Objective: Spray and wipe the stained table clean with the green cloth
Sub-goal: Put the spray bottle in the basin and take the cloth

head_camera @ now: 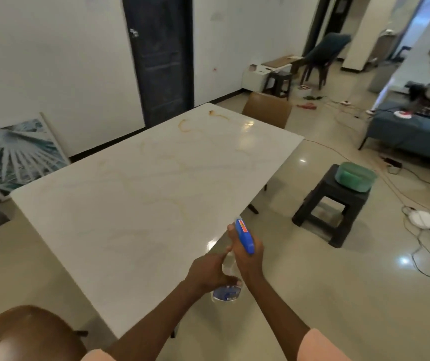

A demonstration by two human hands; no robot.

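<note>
At five o'clock off the white marble table [135,194], your right hand [247,252] grips the blue-headed clear spray bottle [245,237]; your left hand [208,274] steadies its base. Aim toward the twelve o'clock brown stains [190,126]. Green cloth unseen.

Spray bottle [228,285] middle behind both hands; brown chair [24,334] edge-cut.

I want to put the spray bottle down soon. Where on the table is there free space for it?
The whole table top is bare. Only brown stains mark its far end, by the chair. The near corner beside the bottle, which both hands hold, is closest. The stool already carries a green tub.
</note>
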